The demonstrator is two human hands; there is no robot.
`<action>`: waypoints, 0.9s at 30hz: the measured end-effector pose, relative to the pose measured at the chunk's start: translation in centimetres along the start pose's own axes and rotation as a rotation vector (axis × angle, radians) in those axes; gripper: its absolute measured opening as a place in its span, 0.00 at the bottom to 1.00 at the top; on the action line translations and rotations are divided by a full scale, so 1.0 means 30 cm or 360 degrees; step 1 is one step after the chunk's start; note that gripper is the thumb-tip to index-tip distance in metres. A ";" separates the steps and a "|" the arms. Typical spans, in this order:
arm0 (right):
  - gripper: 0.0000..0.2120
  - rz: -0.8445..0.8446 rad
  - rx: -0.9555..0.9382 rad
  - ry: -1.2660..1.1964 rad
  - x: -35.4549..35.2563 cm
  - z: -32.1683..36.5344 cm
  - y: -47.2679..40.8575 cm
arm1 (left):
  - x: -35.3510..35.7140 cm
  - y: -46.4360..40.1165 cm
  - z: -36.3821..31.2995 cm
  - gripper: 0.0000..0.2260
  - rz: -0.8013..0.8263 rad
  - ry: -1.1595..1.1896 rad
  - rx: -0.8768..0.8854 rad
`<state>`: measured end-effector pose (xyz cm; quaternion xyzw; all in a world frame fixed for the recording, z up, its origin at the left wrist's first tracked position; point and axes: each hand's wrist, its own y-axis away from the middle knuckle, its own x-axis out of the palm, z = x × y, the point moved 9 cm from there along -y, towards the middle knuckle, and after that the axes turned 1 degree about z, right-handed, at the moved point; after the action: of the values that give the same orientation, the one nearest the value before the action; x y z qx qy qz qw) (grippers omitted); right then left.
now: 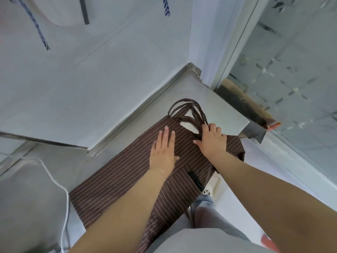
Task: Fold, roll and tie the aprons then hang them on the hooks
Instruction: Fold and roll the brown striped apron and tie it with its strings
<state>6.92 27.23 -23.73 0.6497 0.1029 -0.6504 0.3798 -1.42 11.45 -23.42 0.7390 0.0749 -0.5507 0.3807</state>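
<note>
Brown pinstriped apron [116,181] lies spread flat on a grey steel worktop [217,106], running from near the back corner toward the person, its near end hanging off the front edge. One side edge droops over the right edge of the worktop. Left hand [163,152] lies palm-down on the upper part of the apron, fingers [166,136] straight and close together, pressing the cloth flat, holding nothing. Right hand [212,139] sits just beside it to the right, at the top of the apron, its fingers curled round the gathered brown straps [187,106]; the straps loop out past the hand onto the bare worktop toward the back corner. Small black patch [196,180] shows on the apron near the right forearm; cannot tell what it is. White cable [58,181] runs down the left side of the worktop, off the apron. Pale wall [91,61] behind the worktop, with blue-and-white striped cords [36,26] hanging against it at the top. Patterned glass panel [291,61] to the right. Grey trousers [209,212] and a light slipper [207,191] are visible below the worktop edge.
</note>
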 end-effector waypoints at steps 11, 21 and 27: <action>0.19 0.0795 0.0061 -0.0434 -0.016 -0.114 -0.071 | 0.102 -0.062 -0.121 0.51 0.0562 0.0013 -0.0191; 0.33 -0.0415 0.0354 -0.0400 -0.450 -0.271 -0.223 | 0.100 -0.075 -0.129 0.54 0.0634 0.0000 -0.0258; 0.26 0.0274 0.1053 -0.1306 -0.052 -0.424 -0.014 | 0.083 -0.091 -0.067 0.61 0.0730 0.0084 -0.0403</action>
<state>16.20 36.05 -24.15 0.4330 -0.3184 -0.8153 0.2156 -0.40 13.89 -26.68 0.6973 -0.0163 -0.4169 0.5829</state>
